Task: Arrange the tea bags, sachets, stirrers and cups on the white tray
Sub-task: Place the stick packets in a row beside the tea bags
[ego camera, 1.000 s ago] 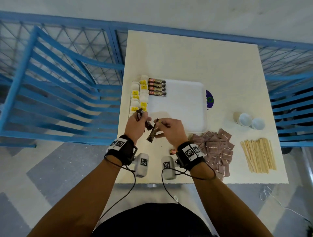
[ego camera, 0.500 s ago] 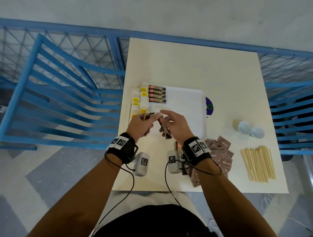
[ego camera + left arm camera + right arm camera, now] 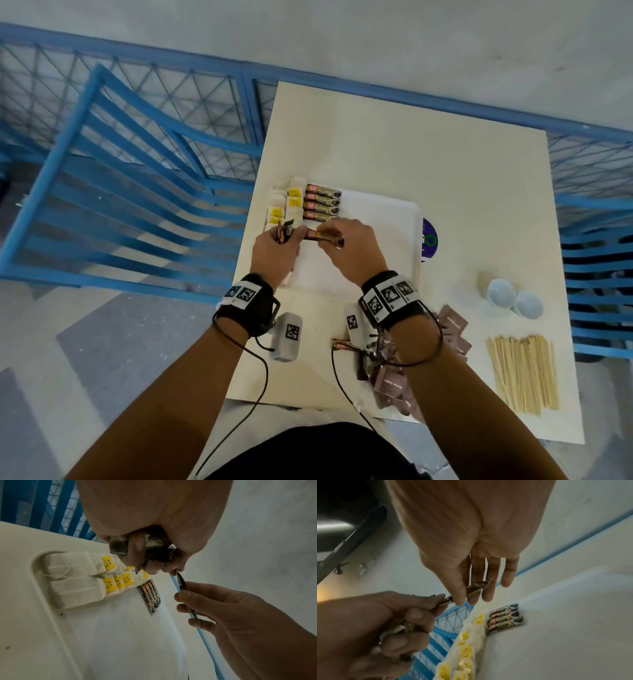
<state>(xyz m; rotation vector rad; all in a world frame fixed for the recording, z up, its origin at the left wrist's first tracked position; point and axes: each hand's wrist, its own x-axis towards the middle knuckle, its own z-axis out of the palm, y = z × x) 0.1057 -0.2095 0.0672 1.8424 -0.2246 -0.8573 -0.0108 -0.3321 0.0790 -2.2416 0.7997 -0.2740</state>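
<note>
Blue railing [image 3: 443, 620] behind left hand's [image 3: 368, 628] sachets [image 3: 406, 628].

Four brown stick sachets [image 3: 321, 205] lie side by side on the white tray [image 3: 387, 246], beside yellow-tagged tea bags [image 3: 284, 209].

A bare recording space, it seems. A table [image 3: 428, 164] is standing against blue railings [image 3: 120, 192], a concrete floor [image 3: 102, 342] showing below.

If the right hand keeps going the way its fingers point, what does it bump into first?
Probably the row of four coffee sachets on the white tray, just beyond the right hand; how high it is above them is unclear.
</note>
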